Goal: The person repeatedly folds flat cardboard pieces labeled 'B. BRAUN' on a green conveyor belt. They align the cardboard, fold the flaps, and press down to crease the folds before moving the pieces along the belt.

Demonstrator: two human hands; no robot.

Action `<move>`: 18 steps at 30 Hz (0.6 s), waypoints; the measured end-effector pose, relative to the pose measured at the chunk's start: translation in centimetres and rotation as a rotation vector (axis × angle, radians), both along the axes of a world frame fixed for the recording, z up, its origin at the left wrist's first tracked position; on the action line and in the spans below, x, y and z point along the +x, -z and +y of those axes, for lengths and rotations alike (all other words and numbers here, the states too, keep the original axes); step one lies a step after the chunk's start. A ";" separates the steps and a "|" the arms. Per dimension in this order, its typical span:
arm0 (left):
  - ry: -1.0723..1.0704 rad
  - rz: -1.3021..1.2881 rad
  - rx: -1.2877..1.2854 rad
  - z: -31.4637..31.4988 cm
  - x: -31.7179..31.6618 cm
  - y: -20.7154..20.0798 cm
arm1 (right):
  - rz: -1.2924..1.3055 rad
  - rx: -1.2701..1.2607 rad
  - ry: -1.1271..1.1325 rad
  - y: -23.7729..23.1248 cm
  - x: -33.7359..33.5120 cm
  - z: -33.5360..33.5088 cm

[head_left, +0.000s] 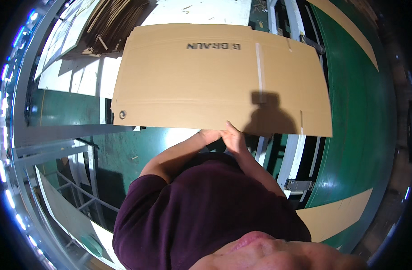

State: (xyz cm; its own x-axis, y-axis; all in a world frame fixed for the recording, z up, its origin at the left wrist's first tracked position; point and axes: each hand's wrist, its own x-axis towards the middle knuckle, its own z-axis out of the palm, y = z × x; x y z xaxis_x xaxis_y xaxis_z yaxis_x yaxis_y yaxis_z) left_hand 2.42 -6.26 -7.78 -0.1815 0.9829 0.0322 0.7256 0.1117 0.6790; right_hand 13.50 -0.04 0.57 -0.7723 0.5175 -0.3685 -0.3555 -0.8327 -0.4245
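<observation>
A large flattened cardboard box (188, 81), brown with dark print, a pale strip and crease lines, spreads out in front of me. My right hand (234, 139) grips the middle of its near edge, the thumb on the upper face and the other fingers mostly out of sight. Close beside it, my left hand (211, 135) meets the same edge. The left fingers are hidden by the cardboard and the right hand, so their grip does not show. A shadow falls across the box's right part.
A stack of brown cardboard sheets (113, 22) stands at the far left near a white surface (197, 12). On the right runs a green belt-like surface (354, 108), with a cardboard piece (339, 213) at its near end. Metal rails (292, 155) lie between me and it.
</observation>
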 end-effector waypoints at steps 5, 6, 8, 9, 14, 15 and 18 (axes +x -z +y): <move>0.233 0.056 0.135 -7.0 -2.5 -7.8 | -0.098 -0.038 -0.644 0.3 -1.5 -0.7; 0.286 0.165 0.231 -8.5 -3.1 -9.7 | -0.144 0.057 -0.784 -1.2 -1.1 -0.7; 0.360 0.364 0.201 -12.0 -5.2 -8.7 | -0.189 0.334 -0.883 -2.4 0.4 0.6; 0.254 0.294 0.180 -12.0 -5.1 -9.2 | -0.162 0.431 -0.692 -2.3 1.5 1.9; 0.066 0.266 0.203 -3.5 -1.5 -16.3 | -1.032 1.358 0.439 -1.0 9.7 15.6; 0.091 0.315 0.181 -1.7 -0.7 -15.8 | -1.475 1.428 0.328 -2.7 11.9 18.6; 0.113 0.418 0.121 1.3 0.1 -9.1 | -1.754 1.243 0.337 2.0 19.7 26.5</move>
